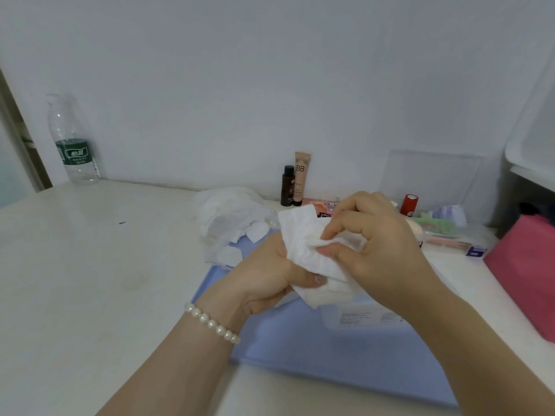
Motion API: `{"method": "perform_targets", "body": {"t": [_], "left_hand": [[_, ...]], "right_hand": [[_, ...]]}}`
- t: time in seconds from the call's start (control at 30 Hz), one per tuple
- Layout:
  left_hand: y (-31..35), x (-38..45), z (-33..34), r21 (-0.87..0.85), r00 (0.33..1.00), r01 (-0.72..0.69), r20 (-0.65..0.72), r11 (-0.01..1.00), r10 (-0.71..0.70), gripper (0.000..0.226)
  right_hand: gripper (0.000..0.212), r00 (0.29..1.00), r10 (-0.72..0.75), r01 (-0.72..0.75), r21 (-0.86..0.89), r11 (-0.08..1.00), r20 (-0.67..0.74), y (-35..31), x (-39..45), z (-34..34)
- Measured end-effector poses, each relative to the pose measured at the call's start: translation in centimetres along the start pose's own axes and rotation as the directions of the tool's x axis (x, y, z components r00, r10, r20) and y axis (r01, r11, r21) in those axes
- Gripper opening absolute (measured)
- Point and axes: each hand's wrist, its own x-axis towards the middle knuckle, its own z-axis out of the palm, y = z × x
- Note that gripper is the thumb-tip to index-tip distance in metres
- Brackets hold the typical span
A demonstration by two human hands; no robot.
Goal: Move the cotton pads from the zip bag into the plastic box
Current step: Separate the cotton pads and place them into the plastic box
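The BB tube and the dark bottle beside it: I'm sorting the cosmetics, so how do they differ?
The BB tube is beige and taller, and flares wider toward its top; the dark bottle is brown-black and shorter, with a black cap on top. The tube shows large "BB" lettering; the bottle's small label is unreadable. Both stand upright, side by side against the wall.

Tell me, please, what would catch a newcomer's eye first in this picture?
Centre frame, the left hand and right hand both grip a white wad of cotton pads above a blue tray. Behind it lies a crumpled zip bag, and a water bottle stands far left against the wall.
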Motion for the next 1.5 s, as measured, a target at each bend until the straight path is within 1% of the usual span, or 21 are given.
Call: {"method": "perform_targets", "body": {"t": [0.07,0.13,0.23,0.33,0.4,0.5,0.6,0.67,0.7,0.77,0.83,0.9,0.97,1.03,1.07,1.17,1.23,1.27,1.33,1.43,1.5], "left_hand": [[0.0,0.1,-0.2,-0.018,0.999,-0.023,-0.025,1.0,0.023,0.05],[-0.1,0.2,-0.3,-0.032,0.999,-0.036,-0.032,0.999,0.035,0.05],[-0.2,0.2,-0.4,-0.019,0.999,-0.035,-0.033,0.999,0.035,0.053],[-0.3,0.3,-0.3,0.041,0.998,-0.035,-0.059,0.999,0.037,0.054],[-0.4,0.3,-0.1,0.135,0.993,-0.043,-0.102,0.99,0.057,0.051],[-0.4,0.3,0.2,0.299,0.987,-0.036,-0.142,0.954,0.082,0.048],[-0.4,0.3,0.5,0.339,0.987,-0.015,-0.148,0.941,0.069,0.053],[-0.4,0.2,0.5,0.294,0.99,-0.015,-0.133,0.956,0.057,0.054],[-0.4,0.2,0.4,0.23,0.992,-0.02,-0.114,0.973,0.048,0.052],[-0.1,0.1,0.4,0.052,0.997,-0.015,-0.069,0.999,0.019,0.051],[0.2,0.1,0.4,-0.117,1.0,-0.001,-0.031,0.993,-0.003,0.055],[0.4,0.2,0.5,-0.249,1.0,0.001,-0.006,0.968,-0.003,0.058],[0.5,0.2,0.6,-0.339,1.0,0.005,-0.001,0.941,-0.005,0.057],[0.5,0.2,0.6,-0.383,1.0,0.018,-0.014,0.923,-0.025,0.053],[0.5,0.2,0.6,-0.4,0.999,0.023,-0.022,0.916,-0.035,0.051],[0.6,0.2,0.7,-0.439,0.998,0.025,-0.038,0.898,-0.046,0.044],[0.5,0.2,0.8,-0.447,0.998,0.008,-0.058,0.895,-0.037,0.04],[0.4,0.3,0.8,-0.438,0.997,-0.007,-0.077,0.899,-0.029,0.04],[0.3,0.4,0.8,-0.41,0.991,-0.038,-0.129,0.911,-0.016,0.04],[0.3,0.5,0.8,-0.381,0.98,-0.088,-0.197,0.92,0.012,0.041],[0.3,0.6,0.9,-0.386,0.976,-0.108,-0.215,0.916,0.024,0.043]], "right_hand": [[0.009,0.992,-0.086,0.082,-0.045,0.996,-0.096,-0.1,-0.1,0.3],[0.002,0.974,-0.162,0.149,-0.088,0.985,-0.16,-0.3,-0.2,0.6],[0.007,0.971,-0.173,0.157,-0.106,0.982,-0.164,-0.4,-0.2,0.9],[0.019,0.992,-0.096,0.088,-0.092,0.992,-0.087,-0.3,-0.2,0.9],[0.027,0.999,-0.049,0.048,-0.08,0.996,-0.011,-0.2,-0.2,0.9],[0.021,0.996,0.019,-0.015,-0.054,0.998,0.085,-0.2,-0.3,0.8],[0.01,0.985,0.078,-0.073,-0.041,0.997,0.154,0.0,-0.3,0.5],[0.013,0.986,0.073,-0.071,-0.02,0.997,0.151,-0.1,-0.3,0.3],[0.015,0.989,0.073,-0.074,0.005,0.997,0.127,-0.3,-0.3,0.2],[0.025,0.984,0.149,-0.16,0.125,0.979,0.092,-0.6,-0.2,-0.1],[0.027,0.96,0.26,-0.281,0.337,0.899,0.105,-0.8,0.1,-0.6],[0.022,0.928,0.357,-0.351,0.567,0.745,0.105,-1.0,0.4,-1.1],[0.017,0.873,0.483,-0.375,0.721,0.582,0.064,-0.7,0.7,-1.7],[0.01,0.798,0.602,-0.38,0.784,0.492,0.009,-0.2,0.8,-2.3],[0.006,0.765,0.644,-0.386,0.809,0.443,0.012,0.1,0.9,-2.6],[0.015,0.708,0.693,-0.392,0.892,0.224,0.137,0.9,1.1,-3.3],[0.013,0.69,0.685,-0.421,0.9,0.117,0.234,0.8,1.1,-3.5],[0.009,0.686,0.673,-0.45,0.888,0.093,0.278,0.8,1.1,-3.4],[0.007,0.687,0.643,-0.524,0.844,0.113,0.34,0.7,1.0,-3.2],[0.027,0.673,0.65,-0.61,0.762,0.217,0.354,0.5,0.8,-2.5],[0.031,0.671,0.651,-0.634,0.73,0.255,0.355,0.2,0.7,-2.0]]}}
